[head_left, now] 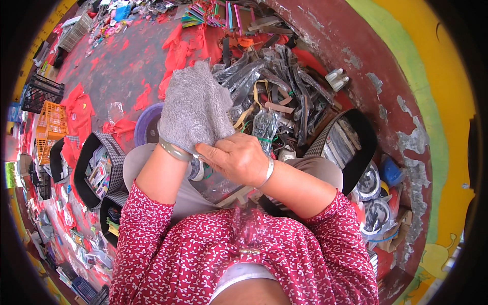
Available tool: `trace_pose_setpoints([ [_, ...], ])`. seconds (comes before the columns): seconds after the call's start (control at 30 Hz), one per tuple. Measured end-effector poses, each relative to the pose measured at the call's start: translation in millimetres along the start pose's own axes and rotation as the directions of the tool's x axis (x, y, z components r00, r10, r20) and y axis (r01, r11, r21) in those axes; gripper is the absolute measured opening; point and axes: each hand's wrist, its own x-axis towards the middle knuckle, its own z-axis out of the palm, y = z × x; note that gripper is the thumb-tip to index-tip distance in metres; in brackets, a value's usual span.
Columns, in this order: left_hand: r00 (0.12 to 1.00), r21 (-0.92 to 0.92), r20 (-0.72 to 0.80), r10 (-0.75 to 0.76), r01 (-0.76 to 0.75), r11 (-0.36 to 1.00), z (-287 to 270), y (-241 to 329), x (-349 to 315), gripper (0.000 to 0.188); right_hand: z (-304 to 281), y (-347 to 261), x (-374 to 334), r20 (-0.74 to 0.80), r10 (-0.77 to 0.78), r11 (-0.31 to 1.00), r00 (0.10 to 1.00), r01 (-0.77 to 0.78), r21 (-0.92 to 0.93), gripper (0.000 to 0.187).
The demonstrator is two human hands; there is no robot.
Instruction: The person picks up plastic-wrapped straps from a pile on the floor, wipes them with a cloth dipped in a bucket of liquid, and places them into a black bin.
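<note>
Red print blouse (244,259) fills the near view. Left hand is hidden inside a grey cloth (193,107), worn like a mitt, so its opening cannot be told; right hand (239,160) pinches the cloth's lower edge at the left wrist. Risk: cloth could slip off onto the belt pile (284,86) just beyond. No surface; work is over the lap, on a worn red floor (117,66) beside a yellow wall (432,76).

We are seeing an orange crate (52,123) and a black crate (40,93) sitting on the red floor (114,61), belts (284,84) lying heaped ahead, a purple bowl (145,122) resting nearby.
</note>
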Motion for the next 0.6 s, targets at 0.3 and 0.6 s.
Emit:
trace_pose_setpoints([
  [0.3,0.930,-0.304,-0.355,0.092,-0.208,0.930,32,3,-4,0.026,-5,-28,15,-0.093,0.263,0.827,0.960,-0.175,0.534,0.030],
  [0.6,0.908,-0.953,-0.292,-0.300,-0.251,0.169,-18,-20,-18,0.025,-1,-20,21,0.058,0.082,0.892,0.995,-0.100,0.441,0.039],
])
